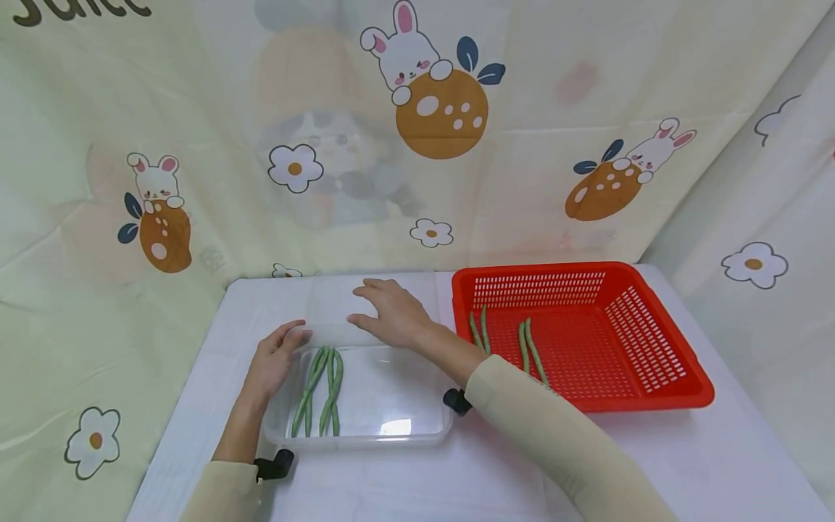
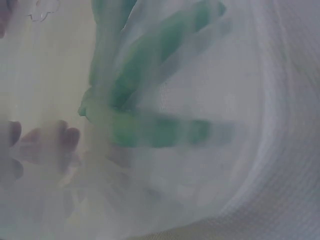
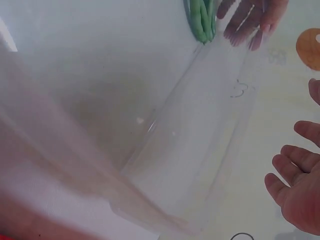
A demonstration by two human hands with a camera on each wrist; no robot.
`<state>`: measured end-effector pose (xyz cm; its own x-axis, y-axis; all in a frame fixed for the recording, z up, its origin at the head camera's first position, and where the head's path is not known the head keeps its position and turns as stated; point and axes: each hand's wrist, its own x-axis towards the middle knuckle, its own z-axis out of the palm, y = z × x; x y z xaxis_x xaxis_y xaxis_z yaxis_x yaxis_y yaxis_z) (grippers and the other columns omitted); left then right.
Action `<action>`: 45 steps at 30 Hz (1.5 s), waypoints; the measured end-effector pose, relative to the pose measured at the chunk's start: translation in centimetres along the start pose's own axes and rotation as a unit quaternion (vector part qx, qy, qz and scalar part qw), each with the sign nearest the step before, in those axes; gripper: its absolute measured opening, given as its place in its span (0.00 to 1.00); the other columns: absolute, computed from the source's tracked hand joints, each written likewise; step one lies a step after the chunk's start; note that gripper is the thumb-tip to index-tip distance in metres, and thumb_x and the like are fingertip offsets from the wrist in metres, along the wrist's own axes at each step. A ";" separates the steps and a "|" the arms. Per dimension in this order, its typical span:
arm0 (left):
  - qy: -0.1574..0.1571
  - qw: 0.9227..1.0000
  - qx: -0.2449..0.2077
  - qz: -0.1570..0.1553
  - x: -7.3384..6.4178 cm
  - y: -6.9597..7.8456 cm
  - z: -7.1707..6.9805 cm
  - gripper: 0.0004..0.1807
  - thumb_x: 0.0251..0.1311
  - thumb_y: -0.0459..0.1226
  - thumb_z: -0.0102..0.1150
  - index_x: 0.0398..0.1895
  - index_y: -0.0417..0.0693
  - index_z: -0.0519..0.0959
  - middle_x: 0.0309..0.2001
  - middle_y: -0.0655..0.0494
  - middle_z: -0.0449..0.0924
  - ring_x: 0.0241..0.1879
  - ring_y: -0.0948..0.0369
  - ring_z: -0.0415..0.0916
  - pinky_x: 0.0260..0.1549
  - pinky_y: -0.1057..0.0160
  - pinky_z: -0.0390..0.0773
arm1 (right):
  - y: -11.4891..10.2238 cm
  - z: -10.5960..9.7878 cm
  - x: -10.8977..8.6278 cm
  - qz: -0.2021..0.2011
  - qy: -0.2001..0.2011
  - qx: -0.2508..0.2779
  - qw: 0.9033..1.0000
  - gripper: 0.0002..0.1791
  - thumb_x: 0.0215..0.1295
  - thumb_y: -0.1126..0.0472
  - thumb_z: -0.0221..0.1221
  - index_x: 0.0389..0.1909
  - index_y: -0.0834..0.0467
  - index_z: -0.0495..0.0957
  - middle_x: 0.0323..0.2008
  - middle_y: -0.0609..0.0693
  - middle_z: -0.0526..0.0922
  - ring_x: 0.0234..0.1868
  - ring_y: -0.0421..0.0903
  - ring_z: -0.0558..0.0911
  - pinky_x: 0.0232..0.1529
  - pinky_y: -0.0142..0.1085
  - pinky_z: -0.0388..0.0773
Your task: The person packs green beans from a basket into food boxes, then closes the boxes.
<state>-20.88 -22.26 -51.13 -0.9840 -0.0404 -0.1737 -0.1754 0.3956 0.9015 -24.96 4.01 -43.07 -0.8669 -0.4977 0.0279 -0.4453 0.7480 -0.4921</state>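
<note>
The left hand (image 1: 274,360) pinches the far-left wall of the clear rectangular plastic box (image 1: 385,384), where long green beans (image 1: 330,397) lie crossed toward its left; the right hand (image 1: 394,312), fingers spread, holds nothing above the far rim. More beans lie in the red slotted plastic basket (image 1: 590,348). Tugging that wall might tip the box (light, I'd judge) and scatter its beans.

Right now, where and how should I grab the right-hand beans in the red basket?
Probably pinch the right-hand green beans around the middle, coming from above: they are long and thin, and the red basket is open-topped with raised walls, likely hindering a sideways reach.
</note>
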 end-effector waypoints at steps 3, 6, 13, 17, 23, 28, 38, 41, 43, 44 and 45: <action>-0.002 1.000 0.000 -0.002 0.0 0.1 0.0 0.28 0.82 0.52 0.42 0.77 0.50 0.67 0.70 0.44 0.76 0.77 0.45 0.64 0.77 0.38 0.58 | 0.5 -0.5 -0.2 0.008 0.006 0.009 1.000 0.32 0.76 0.42 0.58 0.75 0.51 0.71 0.78 0.53 0.67 0.77 0.56 0.66 0.73 0.56 0.69; -0.003 1.000 -0.002 -0.003 -0.1 0.3 -0.1 0.28 0.82 0.53 0.42 0.77 0.51 0.67 0.70 0.44 0.76 0.77 0.45 0.64 0.77 0.38 0.57 | 1.1 -0.9 -0.2 0.015 0.011 0.012 1.000 0.32 0.76 0.42 0.58 0.75 0.51 0.71 0.78 0.54 0.67 0.77 0.56 0.66 0.73 0.57 0.69; -0.002 1.000 -0.002 -0.008 0.0 0.3 -0.1 0.28 0.82 0.52 0.42 0.77 0.51 0.67 0.71 0.45 0.76 0.77 0.46 0.64 0.77 0.37 0.56 | 1.5 -1.9 -0.2 0.015 0.017 0.040 0.999 0.32 0.76 0.43 0.59 0.74 0.53 0.71 0.78 0.55 0.67 0.78 0.56 0.65 0.75 0.56 0.65; -0.005 1.000 -0.003 -0.009 0.1 0.3 0.0 0.29 0.82 0.53 0.42 0.77 0.51 0.67 0.71 0.44 0.75 0.77 0.45 0.63 0.77 0.36 0.55 | 1.7 -2.7 -0.3 0.017 0.013 0.039 0.999 0.32 0.76 0.43 0.58 0.74 0.53 0.71 0.78 0.54 0.67 0.79 0.55 0.64 0.76 0.55 0.65; -0.002 1.000 -0.003 -0.004 0.2 0.2 -0.1 0.28 0.82 0.52 0.43 0.76 0.50 0.68 0.70 0.44 0.76 0.77 0.46 0.64 0.77 0.37 0.56 | 2.6 -3.9 -0.5 0.036 0.020 0.034 0.999 0.32 0.75 0.43 0.59 0.74 0.53 0.71 0.78 0.55 0.66 0.79 0.56 0.64 0.76 0.55 0.65; -0.005 1.000 0.002 -0.002 0.1 0.1 -0.2 0.29 0.82 0.53 0.42 0.77 0.50 0.67 0.71 0.44 0.76 0.77 0.45 0.64 0.77 0.37 0.56 | 3.3 -4.2 -0.7 0.048 0.017 0.031 0.998 0.32 0.76 0.44 0.58 0.75 0.53 0.71 0.78 0.55 0.66 0.79 0.55 0.64 0.76 0.54 0.65; -0.002 1.000 -0.008 -0.001 0.2 -0.3 -0.1 0.28 0.82 0.51 0.43 0.76 0.49 0.68 0.70 0.43 0.76 0.77 0.45 0.65 0.76 0.38 0.58 | 4.0 -4.5 -0.9 0.055 0.017 0.029 0.998 0.32 0.76 0.43 0.58 0.75 0.52 0.70 0.78 0.54 0.66 0.79 0.55 0.63 0.77 0.55 0.64; -0.001 1.000 -0.005 -0.001 0.2 -0.4 -0.1 0.27 0.82 0.50 0.43 0.76 0.49 0.68 0.70 0.43 0.77 0.76 0.44 0.65 0.76 0.38 0.59 | 4.7 -4.7 -1.1 0.061 0.019 0.027 0.998 0.32 0.76 0.43 0.58 0.74 0.53 0.71 0.78 0.55 0.66 0.79 0.56 0.63 0.77 0.55 0.63; 0.001 1.000 -0.004 0.000 0.2 -0.3 0.0 0.27 0.83 0.51 0.43 0.76 0.49 0.68 0.69 0.43 0.77 0.76 0.44 0.66 0.76 0.38 0.59 | 5.1 -4.7 -1.3 0.063 0.022 0.025 0.997 0.32 0.76 0.44 0.57 0.74 0.54 0.71 0.78 0.56 0.66 0.79 0.57 0.63 0.78 0.55 0.63; 0.001 1.000 -0.003 -0.001 0.2 -0.3 0.0 0.27 0.82 0.51 0.43 0.76 0.49 0.68 0.69 0.43 0.77 0.76 0.44 0.66 0.76 0.38 0.59 | 5.4 -4.7 -1.3 0.063 0.023 0.026 0.997 0.31 0.76 0.44 0.57 0.74 0.54 0.71 0.78 0.56 0.67 0.79 0.57 0.63 0.78 0.55 0.62; 0.001 1.000 -0.002 -0.001 0.2 -0.3 0.0 0.27 0.83 0.51 0.43 0.76 0.49 0.68 0.69 0.43 0.77 0.76 0.44 0.66 0.76 0.38 0.59 | 5.6 -4.8 -1.4 0.063 0.024 0.027 0.997 0.31 0.76 0.44 0.58 0.74 0.54 0.71 0.77 0.57 0.67 0.79 0.57 0.64 0.78 0.54 0.62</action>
<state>-21.06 -22.41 -51.43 -0.9838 -0.0434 -0.1740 -0.1769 0.3916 0.9029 -27.31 10.99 -41.70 -0.9258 -0.3781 0.0042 -0.3204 0.7785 -0.5398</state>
